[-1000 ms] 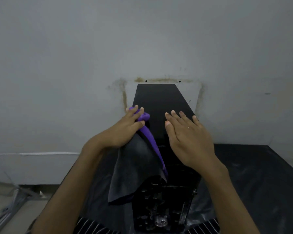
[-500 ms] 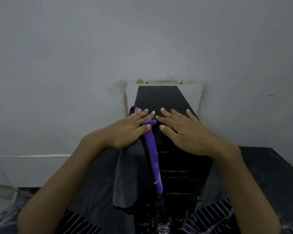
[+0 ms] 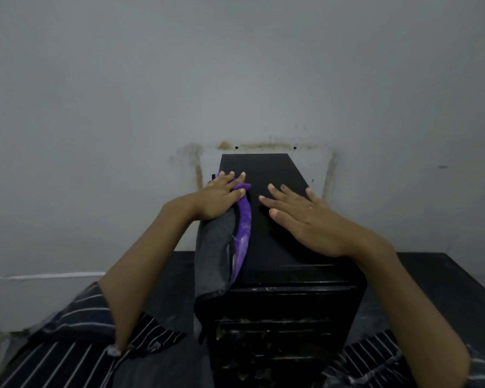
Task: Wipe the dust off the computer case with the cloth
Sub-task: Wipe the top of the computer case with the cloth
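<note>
left hand [image 3: 221, 196] presses the soft, limp cloth [image 3: 242, 219] onto the case [image 3: 277, 247]; right hand [image 3: 305, 219] flat, fingers straight, steadying the case top.

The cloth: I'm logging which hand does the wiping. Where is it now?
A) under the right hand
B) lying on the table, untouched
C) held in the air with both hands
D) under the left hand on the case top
D: the left hand presses the cloth on the computer case; the right hand lies flat on bare case.
</note>
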